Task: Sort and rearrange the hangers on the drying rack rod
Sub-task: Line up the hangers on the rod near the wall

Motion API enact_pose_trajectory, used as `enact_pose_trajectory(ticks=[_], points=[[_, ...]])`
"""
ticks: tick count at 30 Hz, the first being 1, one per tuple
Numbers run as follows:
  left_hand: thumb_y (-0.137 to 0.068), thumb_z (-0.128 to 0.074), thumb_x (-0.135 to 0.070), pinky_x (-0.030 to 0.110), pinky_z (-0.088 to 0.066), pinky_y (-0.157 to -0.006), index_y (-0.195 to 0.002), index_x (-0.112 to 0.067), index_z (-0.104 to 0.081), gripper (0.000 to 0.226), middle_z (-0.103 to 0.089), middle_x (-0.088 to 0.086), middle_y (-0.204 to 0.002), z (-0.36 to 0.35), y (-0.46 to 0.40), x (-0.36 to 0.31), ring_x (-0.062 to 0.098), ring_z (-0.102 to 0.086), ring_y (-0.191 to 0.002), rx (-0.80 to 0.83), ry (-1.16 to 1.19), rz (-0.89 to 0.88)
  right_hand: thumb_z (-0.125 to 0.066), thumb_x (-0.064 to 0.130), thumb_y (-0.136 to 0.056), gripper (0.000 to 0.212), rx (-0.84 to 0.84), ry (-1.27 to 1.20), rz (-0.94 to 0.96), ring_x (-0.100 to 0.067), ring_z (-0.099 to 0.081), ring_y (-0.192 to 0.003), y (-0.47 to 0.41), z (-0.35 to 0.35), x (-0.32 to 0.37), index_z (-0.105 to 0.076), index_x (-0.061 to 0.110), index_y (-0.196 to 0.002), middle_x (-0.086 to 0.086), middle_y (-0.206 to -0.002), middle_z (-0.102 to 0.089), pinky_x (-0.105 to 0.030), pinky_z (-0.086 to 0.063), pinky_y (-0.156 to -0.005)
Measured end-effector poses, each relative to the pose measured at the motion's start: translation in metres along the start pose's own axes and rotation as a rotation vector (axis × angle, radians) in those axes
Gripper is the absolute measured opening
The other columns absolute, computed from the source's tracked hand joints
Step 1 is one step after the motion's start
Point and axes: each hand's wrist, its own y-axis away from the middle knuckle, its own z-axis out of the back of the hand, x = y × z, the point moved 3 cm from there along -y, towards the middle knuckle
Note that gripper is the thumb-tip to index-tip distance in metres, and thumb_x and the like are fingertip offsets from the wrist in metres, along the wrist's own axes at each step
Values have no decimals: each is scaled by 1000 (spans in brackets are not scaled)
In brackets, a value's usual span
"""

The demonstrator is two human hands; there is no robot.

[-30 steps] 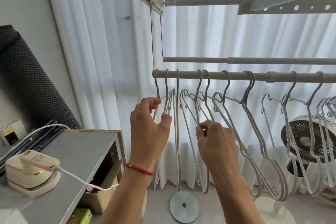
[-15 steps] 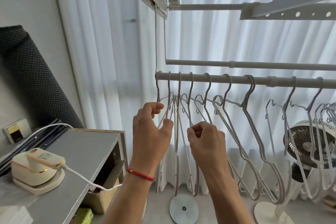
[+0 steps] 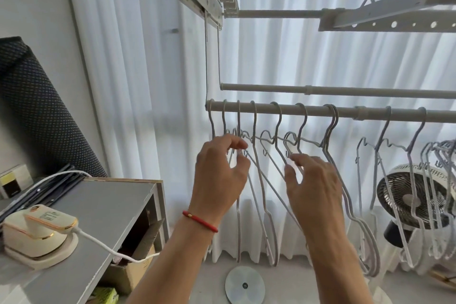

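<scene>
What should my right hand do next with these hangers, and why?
Probably close the right hand on the hanger at its fingers and slide it left along the rod: that hand is open, while the left hand pinches the bunched leftmost hangers.

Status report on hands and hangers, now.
Left hand grip pinched on the leftmost hangers. Right hand open, fingers spread at the next hangers. Rod unobstructed.

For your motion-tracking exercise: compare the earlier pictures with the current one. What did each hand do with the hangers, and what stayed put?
The right hand opened its grip, letting go of the hanger it had slid left along the rod; its fingers are now spread. The left hand kept pinching the leftmost hangers. The hangers further right, fan and iron stayed put.
</scene>
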Motion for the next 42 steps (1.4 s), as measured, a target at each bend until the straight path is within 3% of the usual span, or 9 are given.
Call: enact_pose_trajectory(ticks=[6, 18, 20, 22, 24, 29, 36, 40, 42], points=[[-90, -64, -9, 24, -55, -96, -114, -14, -76, 27, -77, -1, -108, -40, -21, -30, 8, -71, -96, 249, -35, -3, -50, 32, -105, 24, 194, 177, -61, -30, -68, -95, -7, -13, -12, -67, 17, -113, -2, -98, -76, -40, -54, -77], [-94, -60, -19, 33, -47, -108, -137, -12, -63, 43, -68, 10, -131, -67, -21, -27, 24, -63, -122, 376, -266, 129, -57, 13, -93, 31, 250, -245, -64, -24, -61, -56, -7, -30, -12, -63, 14, -63, -2, -51, -61, -35, -49, -57], [-94, -60, -18, 29, -48, -100, -129, -9, -67, 37, -69, 11, -126, -65, -21, -28, 25, -65, -117, 380, -275, 127, -56, 11, -92, 30, 256, -256, -51, -26, -62, -58, -7, -29, -9, -65, 10, -64, -3, -52, -62, -37, -50, -58], [-91, -59, -16, 26, -52, -85, -90, -7, -70, 14, -71, 11, -98, -64, -22, -26, 27, -67, -98, 375, -291, 144, -56, 8, -91, 27, 262, -252, -41, -25, -62, -62, -8, -30, -7, -66, 8, -65, -4, -56, -64, -37, -51, -60], [-89, -58, -14, 20, -45, -60, -60, -15, -44, 32, -53, 8, -66, -63, -22, -25, 33, -63, -83, 357, -330, 165, -56, 5, -89, 28, 267, -262, -38, -21, -61, -62, -7, -31, -5, -65, 10, -63, -2, -56, -64, -35, -50, -58], [-90, -57, -15, 20, -33, -56, -73, -4, -55, 20, -64, 16, -77, -60, -20, -24, 32, -64, -90, 337, -328, 161, -54, -3, -85, 40, 281, -278, -35, -15, -50, -53, -6, -34, -1, -49, 23, -54, 3, -51, -56, -27, -33, -50], [-94, -60, -17, 31, -51, -97, -124, -10, -70, 32, -71, 9, -120, -56, -20, -31, 24, -67, -109, 224, -392, -9, -57, 26, -97, 30, 289, -307, -48, -18, -65, -63, -5, -25, -7, -66, 26, -68, 7, -61, -68, -33, -53, -65], [-90, -60, -12, 37, -56, -90, -114, -13, -75, 28, -74, 6, -108, -64, -23, -35, 24, -69, -96, 108, -318, -149, -63, 25, -99, 21, -13, -155, 40, -19, -69, -82, -8, 10, -25, -75, 19, -115, 5, -102, -76, -35, -53, -86], [-90, -61, -11, 33, -56, -89, -111, -13, -75, 26, -74, 5, -106, -70, -24, -35, 23, -69, -94, 106, -309, -156, -61, 28, -100, 30, 27, -35, 10, -26, -69, -97, -14, 18, -34, -68, 16, -127, -1, -111, -74, -39, -50, -89]])
